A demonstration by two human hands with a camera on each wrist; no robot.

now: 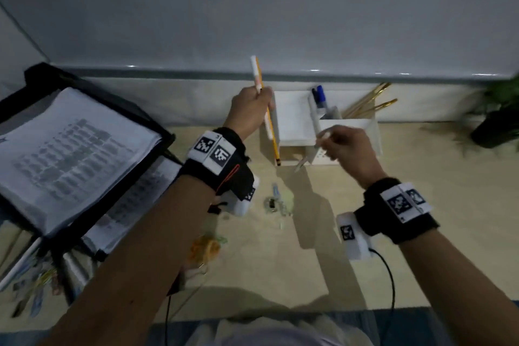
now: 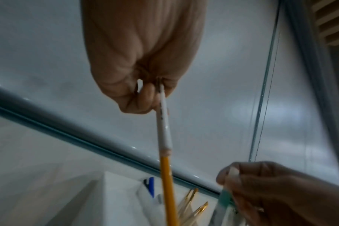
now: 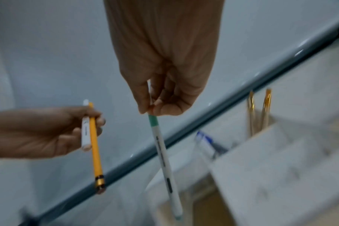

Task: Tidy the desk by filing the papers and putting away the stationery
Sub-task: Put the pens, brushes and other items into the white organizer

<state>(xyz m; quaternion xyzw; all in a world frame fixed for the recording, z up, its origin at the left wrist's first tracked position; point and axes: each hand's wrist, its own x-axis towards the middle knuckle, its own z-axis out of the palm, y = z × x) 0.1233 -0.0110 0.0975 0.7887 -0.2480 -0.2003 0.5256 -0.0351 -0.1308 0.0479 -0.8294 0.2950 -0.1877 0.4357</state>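
My left hand point(image 1: 251, 109) grips a yellow pencil point(image 1: 271, 132) together with a white pen point(image 2: 164, 122), both held upright in front of the white desk organiser point(image 1: 295, 121). In the right wrist view the same pencil point(image 3: 95, 146) and white pen point(image 3: 86, 134) hang from that hand at the left. My right hand point(image 1: 341, 143) pinches a white pen with a green band point(image 3: 162, 151), its tip pointing down before the organiser's front compartment point(image 1: 348, 132). A blue pen point(image 1: 320, 97) and gold pens point(image 1: 370, 104) stand in the organiser.
A black paper tray point(image 1: 36, 78) with printed sheets point(image 1: 70, 154) sits at the left. Paper clips and small clutter point(image 1: 278, 202) lie on the desk, orange rubber bands point(image 1: 205, 247) nearer me. More pens and clips point(image 1: 33, 286) lie at bottom left. A potted plant point(image 1: 497, 121) stands far right.
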